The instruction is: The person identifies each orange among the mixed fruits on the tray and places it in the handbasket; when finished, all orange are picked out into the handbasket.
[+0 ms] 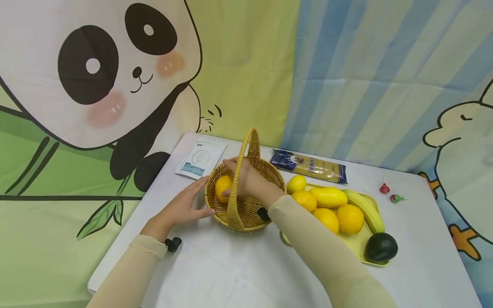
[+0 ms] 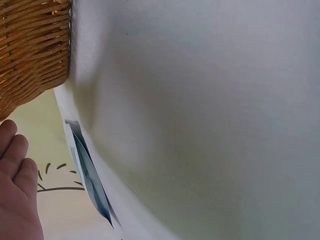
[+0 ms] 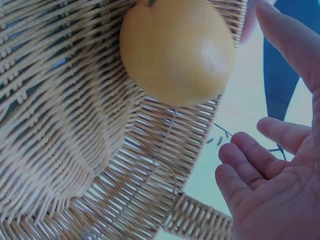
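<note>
A wicker basket point(image 1: 271, 173) with an arched handle point(image 1: 233, 205) stands on the table. Inside it, against the left wall, lies an orange point(image 1: 223, 188), with its round side and small green stem mark showing in the right wrist view. My right hand point(image 1: 249, 179) reaches over the basket beside the handle; its fingers are loosely bent and hold nothing, apart from the orange point(image 3: 177, 55). With thumb and fingers spread, my left hand point(image 1: 184, 208) rests against the basket's left side. The left wrist view has only part of that hand point(image 2: 17, 187), just below the weave.
Right of the basket, a yellow tray point(image 1: 356, 246) bears several oranges, lemon-like fruits, a banana point(image 1: 367, 210) and a dark green avocado point(image 1: 380, 247). A white pouch point(image 1: 202, 158) lies behind left, a pasta packet point(image 1: 310, 166) behind right. Two lollipops point(image 1: 384, 188) lie farther right.
</note>
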The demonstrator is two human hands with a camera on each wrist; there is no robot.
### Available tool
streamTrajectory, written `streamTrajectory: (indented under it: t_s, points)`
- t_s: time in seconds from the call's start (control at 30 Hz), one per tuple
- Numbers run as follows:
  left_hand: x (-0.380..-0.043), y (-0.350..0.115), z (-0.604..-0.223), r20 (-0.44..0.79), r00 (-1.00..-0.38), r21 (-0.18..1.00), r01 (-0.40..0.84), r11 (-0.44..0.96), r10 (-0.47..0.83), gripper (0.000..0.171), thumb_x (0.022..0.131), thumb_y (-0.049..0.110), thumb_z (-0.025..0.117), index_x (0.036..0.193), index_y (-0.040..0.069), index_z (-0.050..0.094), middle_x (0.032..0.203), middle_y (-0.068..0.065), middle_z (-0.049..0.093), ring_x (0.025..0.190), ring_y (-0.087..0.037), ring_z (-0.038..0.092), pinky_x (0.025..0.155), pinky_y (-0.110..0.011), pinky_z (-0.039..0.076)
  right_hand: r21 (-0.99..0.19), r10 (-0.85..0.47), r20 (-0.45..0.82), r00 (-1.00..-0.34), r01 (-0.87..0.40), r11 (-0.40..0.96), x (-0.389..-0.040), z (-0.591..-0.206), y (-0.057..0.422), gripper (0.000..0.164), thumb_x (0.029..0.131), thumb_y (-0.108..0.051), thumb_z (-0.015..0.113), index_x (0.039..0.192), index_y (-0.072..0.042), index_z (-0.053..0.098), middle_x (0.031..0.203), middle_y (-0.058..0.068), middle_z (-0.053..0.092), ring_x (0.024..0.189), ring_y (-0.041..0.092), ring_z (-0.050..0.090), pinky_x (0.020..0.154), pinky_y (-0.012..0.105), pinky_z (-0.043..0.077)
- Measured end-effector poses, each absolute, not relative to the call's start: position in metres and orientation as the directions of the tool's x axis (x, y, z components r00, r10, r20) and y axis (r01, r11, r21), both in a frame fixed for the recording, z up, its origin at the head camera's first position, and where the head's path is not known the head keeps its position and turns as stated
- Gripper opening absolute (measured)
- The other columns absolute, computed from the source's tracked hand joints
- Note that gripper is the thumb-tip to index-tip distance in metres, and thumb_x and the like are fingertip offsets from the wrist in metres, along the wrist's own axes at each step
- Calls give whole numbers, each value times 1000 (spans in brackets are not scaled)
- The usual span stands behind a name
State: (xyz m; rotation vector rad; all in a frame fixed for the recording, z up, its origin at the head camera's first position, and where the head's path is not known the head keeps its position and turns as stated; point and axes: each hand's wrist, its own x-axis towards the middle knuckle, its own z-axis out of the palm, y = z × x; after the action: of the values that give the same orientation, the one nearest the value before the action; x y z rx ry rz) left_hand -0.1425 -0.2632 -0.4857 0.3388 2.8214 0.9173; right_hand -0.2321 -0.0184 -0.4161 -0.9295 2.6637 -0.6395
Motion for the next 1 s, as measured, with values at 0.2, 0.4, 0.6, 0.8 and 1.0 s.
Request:
streamTrajectory:
  t_s: [0.2,0.4,0.6,0.8,1.0]
  points:
    - [-144,-262,-485,-74,-961,597,171,784,266,118,80,69,80,169,25,16,177,-6,19,162,-36,21,128,-65,25,-429,-636,-20,-772,-568,702,-227,-403,-6,112,75,-52,92,163,-12,36,164,20,40,153,38,37,130,47,32]
    - [-143,-263,-486,-71,-959,601,178,779,274,116,81,65,81,169,26,16,177,-4,19,162,-36,21,128,-65,25,-431,-605,-25,-796,-538,725,-217,-389,4,112,75,-52,92,165,-22,33,166,16,37,153,38,36,128,48,35]
    - [-142,-264,-487,-72,-961,600,172,782,266,115,82,61,83,169,25,17,177,-4,18,163,-36,21,128,-65,25,-439,-607,22,-794,-553,708,-208,-381,16,105,79,-38,92,165,-19,34,166,14,36,153,32,35,126,45,39]
    - [-142,-265,-487,-73,-963,594,168,787,260,117,80,65,82,169,27,16,177,-4,18,162,-37,21,127,-66,26,-424,-606,80,-792,-577,698,-200,-381,33,102,79,-47,90,160,-10,40,166,10,36,153,30,36,127,45,37]
    - [-143,-265,-490,-57,-960,603,186,776,274,117,81,62,83,170,26,16,177,-6,19,162,-39,21,127,-67,25,-451,-589,104,-802,-566,691,-191,-378,50,105,79,-46,91,164,-17,35,168,7,34,155,30,34,128,50,36]
